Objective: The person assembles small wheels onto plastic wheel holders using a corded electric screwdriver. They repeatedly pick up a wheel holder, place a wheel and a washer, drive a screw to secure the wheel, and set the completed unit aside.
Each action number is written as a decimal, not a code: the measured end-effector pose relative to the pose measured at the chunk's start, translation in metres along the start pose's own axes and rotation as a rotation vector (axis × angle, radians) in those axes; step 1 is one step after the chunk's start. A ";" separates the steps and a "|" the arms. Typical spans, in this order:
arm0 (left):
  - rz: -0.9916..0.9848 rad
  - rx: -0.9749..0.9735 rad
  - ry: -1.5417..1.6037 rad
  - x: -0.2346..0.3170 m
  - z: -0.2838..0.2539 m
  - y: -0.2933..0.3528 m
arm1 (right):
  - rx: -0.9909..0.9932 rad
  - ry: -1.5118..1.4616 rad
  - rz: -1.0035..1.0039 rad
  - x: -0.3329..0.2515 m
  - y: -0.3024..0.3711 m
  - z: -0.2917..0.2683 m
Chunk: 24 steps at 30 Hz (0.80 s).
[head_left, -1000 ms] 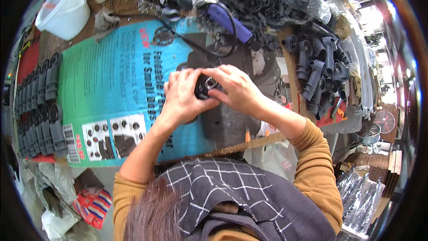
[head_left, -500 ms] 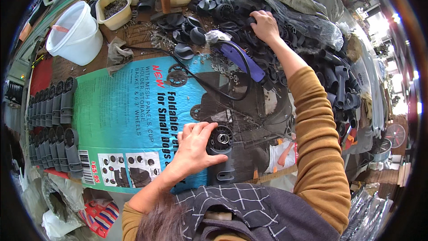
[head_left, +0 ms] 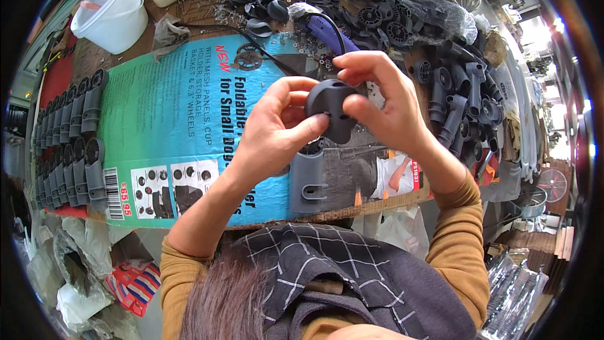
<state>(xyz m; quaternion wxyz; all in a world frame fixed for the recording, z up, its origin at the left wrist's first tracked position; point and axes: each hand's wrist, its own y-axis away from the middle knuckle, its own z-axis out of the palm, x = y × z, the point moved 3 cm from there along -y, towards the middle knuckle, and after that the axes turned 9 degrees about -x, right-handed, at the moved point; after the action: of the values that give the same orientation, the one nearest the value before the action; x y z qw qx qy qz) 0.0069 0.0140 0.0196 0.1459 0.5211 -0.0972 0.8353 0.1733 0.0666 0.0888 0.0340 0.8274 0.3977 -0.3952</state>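
Workbench (head_left: 189, 19), cardboard-covered: left hand (head_left: 270, 129) and right hand (head_left: 384, 107) pinch dome cap (head_left: 330, 110) together, raised over grey bracket (head_left: 307, 182) for alignment.

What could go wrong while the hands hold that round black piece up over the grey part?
1. The round black cap is pinched only by fingertips of the left hand and right hand, so it might slip and drop onto the grey bracket.
2. If it falls, it could roll into the pile of black parts and be hard to find.
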 end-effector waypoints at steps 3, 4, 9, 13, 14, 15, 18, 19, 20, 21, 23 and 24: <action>0.016 0.117 -0.016 -0.006 0.004 0.013 | 0.083 0.294 -0.121 -0.021 0.020 0.020; 0.000 0.134 0.013 -0.011 0.005 0.015 | 0.095 0.281 -0.050 -0.020 0.025 0.026; -0.003 0.057 -0.436 -0.026 -0.005 0.022 | 0.170 0.069 0.235 0.011 0.075 0.035; -0.067 -0.021 -1.154 -0.040 -0.022 0.026 | 0.115 0.179 0.480 0.049 0.106 0.049; -0.152 -0.062 -1.183 -0.049 -0.024 0.025 | 0.058 0.153 0.468 0.053 0.109 0.053; -0.169 -0.057 -1.259 -0.055 -0.025 0.025 | -0.027 0.129 0.594 0.060 0.112 0.057; -0.196 -0.047 -1.229 -0.067 -0.028 0.026 | 0.135 0.071 0.389 0.052 0.105 0.051; -0.197 -0.032 -1.235 -0.068 -0.028 0.027 | 0.202 -0.015 0.374 0.048 0.101 0.048; -0.181 -0.002 -1.255 -0.068 -0.028 0.029 | 0.219 -0.090 0.387 0.044 0.096 0.045; -0.196 -0.006 -1.230 -0.069 -0.027 0.031 | 0.209 -0.102 0.348 0.038 0.090 0.044; -0.173 0.008 -1.218 -0.067 -0.026 0.032 | 0.114 0.010 0.261 0.025 0.077 0.048; -0.167 0.028 -1.225 -0.067 -0.026 0.033 | 0.074 0.026 0.294 0.022 0.072 0.052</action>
<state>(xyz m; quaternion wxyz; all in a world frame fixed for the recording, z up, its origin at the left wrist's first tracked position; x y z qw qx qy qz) 0.0015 -0.0183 -0.0522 0.1216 0.9138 -0.1115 0.3711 0.1983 0.0122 0.0199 0.0557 0.8824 0.2576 -0.3897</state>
